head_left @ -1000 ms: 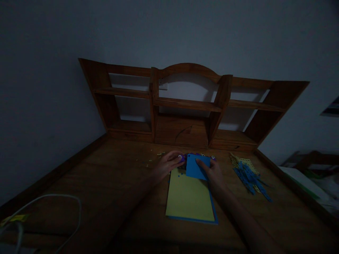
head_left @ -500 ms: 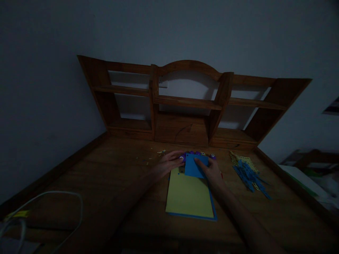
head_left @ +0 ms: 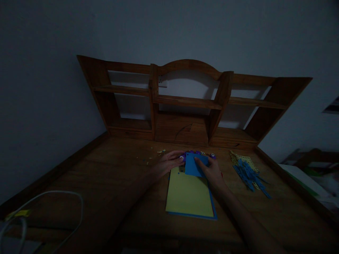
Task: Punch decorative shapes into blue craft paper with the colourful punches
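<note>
My left hand [head_left: 171, 161] is closed around a small purple craft punch [head_left: 182, 157] at the upper left corner of a blue paper square [head_left: 194, 170]. Between thumb and fingers, my right hand [head_left: 212, 171] pinches the right side of that square. One small dark hole or mark shows in its top left corner. Under both hands lies a yellow sheet [head_left: 189, 197], with blue paper [head_left: 196, 216] showing beneath its edge. Tiny blue bits [head_left: 179, 173] rest on the yellow sheet near the punch. Dim light hides the left fingertips.
More purple punches [head_left: 212, 155] stand behind the blue square. Yellow paper bits [head_left: 161, 151] are scattered left of them. At right lies a pile of blue strips [head_left: 249, 174] with punched yellow strips [head_left: 245, 160]. A wooden shelf [head_left: 185, 102] backs the desk; a white cable [head_left: 81, 204] loops at left.
Another tiny blue bit appears on the yellow sheet below the punch. Both hands stay nearly in place, still holding the punch and the blue square.
</note>
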Motion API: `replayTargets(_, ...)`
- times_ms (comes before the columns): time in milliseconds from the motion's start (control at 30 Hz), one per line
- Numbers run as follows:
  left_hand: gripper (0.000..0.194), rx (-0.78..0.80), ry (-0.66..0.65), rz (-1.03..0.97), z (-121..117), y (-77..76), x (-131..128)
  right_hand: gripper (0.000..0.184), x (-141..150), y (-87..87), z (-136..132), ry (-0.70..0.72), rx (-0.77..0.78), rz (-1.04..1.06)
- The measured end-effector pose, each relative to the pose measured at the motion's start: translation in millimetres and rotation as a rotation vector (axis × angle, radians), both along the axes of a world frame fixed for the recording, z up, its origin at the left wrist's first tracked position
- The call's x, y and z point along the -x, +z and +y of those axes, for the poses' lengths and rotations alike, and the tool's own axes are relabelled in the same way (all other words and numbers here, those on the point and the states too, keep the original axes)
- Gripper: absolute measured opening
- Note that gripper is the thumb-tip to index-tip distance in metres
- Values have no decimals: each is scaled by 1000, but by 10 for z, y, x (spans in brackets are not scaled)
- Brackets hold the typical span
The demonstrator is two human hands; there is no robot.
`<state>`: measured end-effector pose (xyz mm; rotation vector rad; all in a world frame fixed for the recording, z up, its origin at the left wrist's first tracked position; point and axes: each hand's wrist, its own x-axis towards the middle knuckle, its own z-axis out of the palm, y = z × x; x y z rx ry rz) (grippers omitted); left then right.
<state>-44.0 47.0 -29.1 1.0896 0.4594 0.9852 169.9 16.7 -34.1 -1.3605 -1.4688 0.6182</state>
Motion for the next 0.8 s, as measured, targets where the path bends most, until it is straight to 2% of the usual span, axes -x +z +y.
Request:
replayTargets(167, 41, -2, 27, 9, 22, -8, -4, 43, -9, -9, -6, 51, 52, 26)
replayTargets(400, 40, -25, 10, 7, 16, -15, 3, 42, -10, 2, 8, 14, 2, -29)
replayTargets(800, 46, -40, 15, 42, 8, -33, 9, 44, 26, 7, -10, 58, 12, -52)
